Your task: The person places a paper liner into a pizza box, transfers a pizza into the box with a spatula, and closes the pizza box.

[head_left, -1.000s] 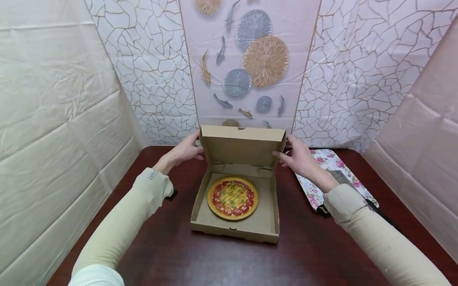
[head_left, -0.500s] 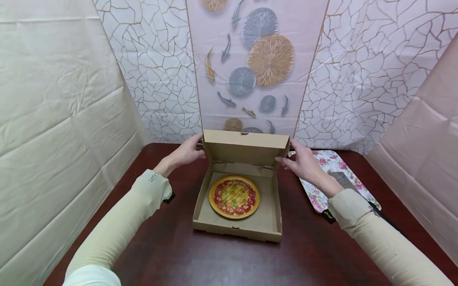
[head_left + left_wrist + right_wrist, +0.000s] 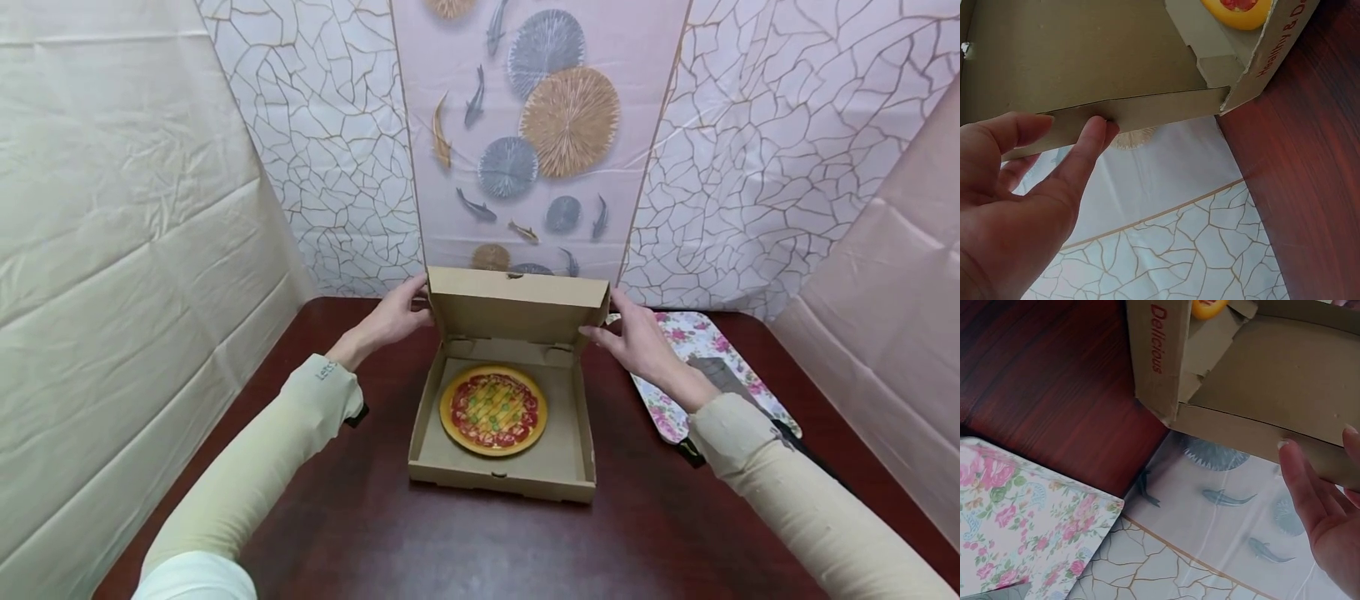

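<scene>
A brown cardboard pizza box (image 3: 498, 483) stands on the table with its lid (image 3: 517, 287) raised and leaning forward. Inside lies a round pizza (image 3: 493, 410) with a yellow rim, red and green topping and yellow stripes. My left hand (image 3: 392, 315) holds the lid's left side. In the left wrist view, the thumb and fingertips press on the lid's side flap (image 3: 1147, 111). On the right, my right hand (image 3: 637, 342) holds the lid's other side, thumb near the inner edge. The right wrist view shows its index fingertip against that side flap (image 3: 1229, 428).
A floral board (image 3: 675, 329) lies at the right on the dark red table (image 3: 360, 533). On it rests a tool with a flat grey blade (image 3: 716, 375), partly hidden by my right arm. A patterned cloth wall (image 3: 352, 167) stands behind, with pale fabric on both sides.
The lid has tilted slightly forward and down since one second ago, both hands moving with it. The whole head view has shifted a little. The pizza stays in place in the box.
</scene>
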Tool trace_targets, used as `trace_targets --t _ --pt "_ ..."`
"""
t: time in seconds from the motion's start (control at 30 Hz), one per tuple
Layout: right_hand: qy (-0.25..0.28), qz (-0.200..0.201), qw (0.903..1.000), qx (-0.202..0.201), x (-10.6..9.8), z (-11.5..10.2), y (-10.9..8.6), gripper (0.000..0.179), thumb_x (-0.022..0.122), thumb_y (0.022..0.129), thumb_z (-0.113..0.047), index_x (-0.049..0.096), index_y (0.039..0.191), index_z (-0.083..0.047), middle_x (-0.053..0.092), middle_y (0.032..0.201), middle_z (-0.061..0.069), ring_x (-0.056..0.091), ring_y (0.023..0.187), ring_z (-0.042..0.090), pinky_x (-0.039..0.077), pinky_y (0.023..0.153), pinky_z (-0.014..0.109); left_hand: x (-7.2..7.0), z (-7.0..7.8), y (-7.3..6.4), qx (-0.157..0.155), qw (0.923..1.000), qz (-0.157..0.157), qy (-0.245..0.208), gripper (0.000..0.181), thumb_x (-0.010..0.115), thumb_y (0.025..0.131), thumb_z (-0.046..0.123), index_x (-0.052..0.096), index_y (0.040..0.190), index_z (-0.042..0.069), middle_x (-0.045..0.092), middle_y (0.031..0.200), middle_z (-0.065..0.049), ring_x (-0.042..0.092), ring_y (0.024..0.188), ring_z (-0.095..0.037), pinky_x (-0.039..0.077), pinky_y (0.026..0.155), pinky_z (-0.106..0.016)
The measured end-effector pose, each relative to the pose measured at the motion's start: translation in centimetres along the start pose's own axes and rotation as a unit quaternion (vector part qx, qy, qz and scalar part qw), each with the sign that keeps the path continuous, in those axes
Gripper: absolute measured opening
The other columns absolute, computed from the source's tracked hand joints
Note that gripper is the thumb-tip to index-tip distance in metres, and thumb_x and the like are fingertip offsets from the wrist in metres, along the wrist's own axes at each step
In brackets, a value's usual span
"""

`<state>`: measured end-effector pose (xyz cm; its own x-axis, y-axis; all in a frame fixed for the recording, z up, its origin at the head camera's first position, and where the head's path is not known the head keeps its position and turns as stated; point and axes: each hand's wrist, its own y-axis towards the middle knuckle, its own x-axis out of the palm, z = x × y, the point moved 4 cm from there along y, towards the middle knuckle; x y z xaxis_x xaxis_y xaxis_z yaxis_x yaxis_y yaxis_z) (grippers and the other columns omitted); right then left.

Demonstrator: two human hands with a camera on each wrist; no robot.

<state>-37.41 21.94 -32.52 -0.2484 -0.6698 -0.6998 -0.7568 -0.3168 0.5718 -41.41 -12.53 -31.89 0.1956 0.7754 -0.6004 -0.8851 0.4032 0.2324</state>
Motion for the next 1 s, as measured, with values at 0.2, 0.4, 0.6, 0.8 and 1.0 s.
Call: trace_targets --t 0.2,0.4,0.6,0.8,1.0 --pt "0.017 -0.001 0.9997 0.016 0.1 0.6 0.3 0.041 0.072 0.086 -0.010 0.050 0.119 -0.002 0.066 0.106 0.024 0.071 0.080 0.040 0.057 0.064 0.044 0.4 -0.1 0.5 0.009 0.9999 0.006 -0.003 0.051 0.056 0.089 -0.006 0.043 0.138 0.005 0.058 0.121 -0.023 0.057 0.120 -0.037 0.049 0.099 -0.041" --pt "0.034 -0.010 0.9987 0.036 0.5 1.3 0.8 0.042 0.070 0.088 -0.012 0.049 0.123 -0.004 0.065 0.112 0.025 0.071 0.084 0.041 0.058 0.067 0.044 0.5 -0.2 1.0 0.000 0.9996 0.027 0.006 0.052 0.058 0.089 -0.004 0.046 0.137 0.008 0.060 0.122 -0.021 0.057 0.118 -0.033 0.049 0.099 -0.042" --pt "0.017 0.002 0.9982 0.058 0.8 2.6 1.3 0.043 0.069 0.089 -0.015 0.047 0.125 -0.006 0.066 0.114 0.025 0.071 0.082 0.040 0.057 0.069 0.046 1.0 -0.5 2.2 0.017 0.9991 0.038 0.004 0.051 0.056 0.086 -0.007 0.047 0.136 0.005 0.061 0.122 -0.024 0.060 0.115 -0.036 0.051 0.095 -0.043" --pt "0.012 -0.005 0.9977 0.067 0.8 3.0 1.2 0.043 0.069 0.089 -0.016 0.047 0.125 -0.006 0.064 0.118 0.025 0.071 0.082 0.040 0.058 0.068 0.044 1.4 -0.9 2.2 0.014 0.9991 0.040 0.006 0.048 0.056 0.084 -0.009 0.050 0.130 0.003 0.061 0.120 -0.024 0.059 0.116 -0.036 0.050 0.097 -0.043" --pt "0.005 -0.015 0.9983 0.057 0.5 2.5 0.7 0.045 0.075 0.084 -0.013 0.048 0.118 -0.004 0.065 0.110 0.023 0.071 0.085 0.040 0.058 0.072 0.046 1.5 -0.8 1.6 0.013 0.9995 0.022 0.019 0.036 0.058 0.086 -0.009 0.051 0.120 0.000 0.058 0.122 -0.024 0.059 0.117 -0.038 0.050 0.099 -0.043"
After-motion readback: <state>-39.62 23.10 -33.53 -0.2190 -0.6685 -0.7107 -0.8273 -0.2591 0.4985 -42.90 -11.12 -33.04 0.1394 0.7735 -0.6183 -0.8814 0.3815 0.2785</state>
